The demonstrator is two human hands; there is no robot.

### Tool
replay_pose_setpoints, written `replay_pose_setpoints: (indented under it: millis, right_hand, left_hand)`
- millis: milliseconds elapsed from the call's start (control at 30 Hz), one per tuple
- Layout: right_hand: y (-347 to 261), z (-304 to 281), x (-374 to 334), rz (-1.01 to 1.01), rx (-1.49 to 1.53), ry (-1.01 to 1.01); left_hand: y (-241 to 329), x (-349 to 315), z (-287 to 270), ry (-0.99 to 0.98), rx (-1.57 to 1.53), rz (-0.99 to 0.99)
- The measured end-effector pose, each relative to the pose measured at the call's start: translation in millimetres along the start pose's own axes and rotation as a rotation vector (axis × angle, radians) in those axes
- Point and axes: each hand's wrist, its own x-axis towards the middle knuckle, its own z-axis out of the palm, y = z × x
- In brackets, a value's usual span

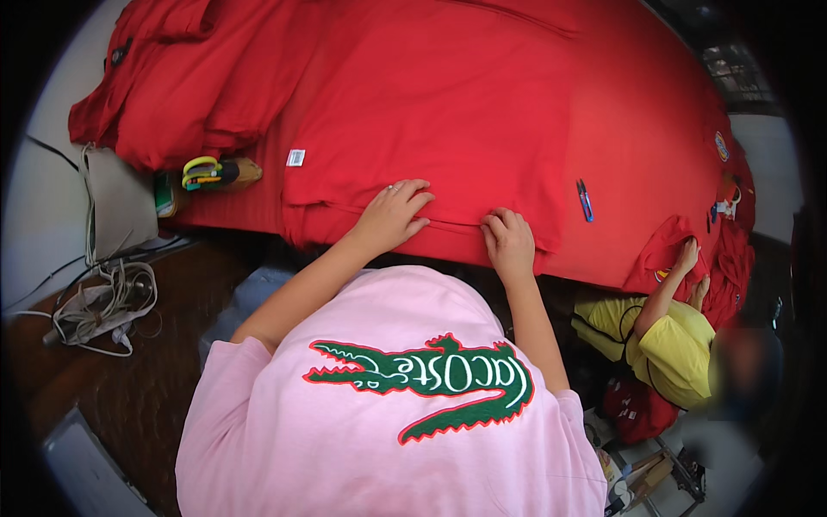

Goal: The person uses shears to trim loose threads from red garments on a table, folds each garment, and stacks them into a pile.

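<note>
A red garment (431,121) lies spread on the red-covered table in front of me, with a small white label (295,158) near its left edge. My left hand (392,217), wearing a ring, rests on the near edge of the cloth with fingers apart. A little to its right, my right hand (508,241) has its fingers curled down and pressed together on the same folded edge, pinching the fabric. A fold line runs between the two hands. Blue thread snips (586,201) lie to the right of the garment.
Red garments (198,86) are heaped at the far left. Yellow-handled scissors (202,172) stand in a holder near the left edge. A tangled cable and power strip (103,302) sit below. At right, a person in yellow (672,353) handles red cloth.
</note>
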Motion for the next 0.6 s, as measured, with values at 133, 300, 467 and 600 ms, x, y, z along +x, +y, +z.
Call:
replay_pose_setpoints:
  millis: [133, 300, 467, 600]
  right_hand:
    - [23.8, -6.2, 14.1, 0.475, 0.566, -0.061]
    - [-33.9, -124.1, 98.8, 0.411, 1.558, 0.293]
    - [-75.3, -201.5, 134.0, 0.091, 0.71, 0.295]
    - [-63.7, -141.4, 157.0, 0.087, 0.066, 0.357]
  left_hand:
    - [8.6, 23.1, 5.5, -0.014, 0.073, -0.045]
    - [-36.5, 62.9, -31.9, 0.323, 0.165, -0.286]
    - [12.2, 125.0, -125.2, -0.092, -0.874, -0.349]
    - [119.3, 122.9, -227.2, -0.343, -1.841, -0.147]
